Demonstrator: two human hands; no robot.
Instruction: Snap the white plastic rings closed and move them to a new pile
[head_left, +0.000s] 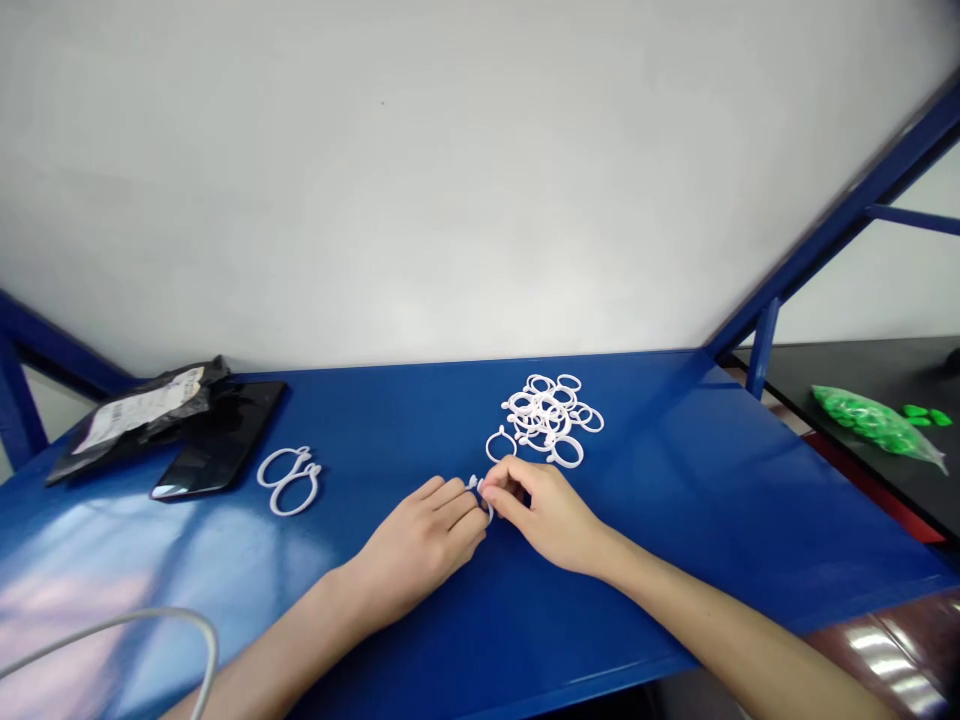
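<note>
My left hand (pixel 429 540) and my right hand (pixel 553 515) meet low over the blue table, fingertips almost touching. Between them is a white plastic ring (pixel 472 482) with a small knobbed end, mostly covered by fingers. My right thumb and forefinger pinch one part of it, while my left fingers curl closed around the other side. Just beyond my right hand lies a loose pile of several similar white rings (pixel 551 412), with one ring (pixel 501 445) at its near-left edge. Two more rings (pixel 294 492) lie partly overlapping to the left of my left hand.
On the table's left are a black plastic package (pixel 142 410) with a white label and a dark phone (pixel 217 445). A pale cable (pixel 150 612) loops at lower left. A blue frame bar (pixel 832 235) rises at right, beyond it a bag of green pieces (pixel 874 422).
</note>
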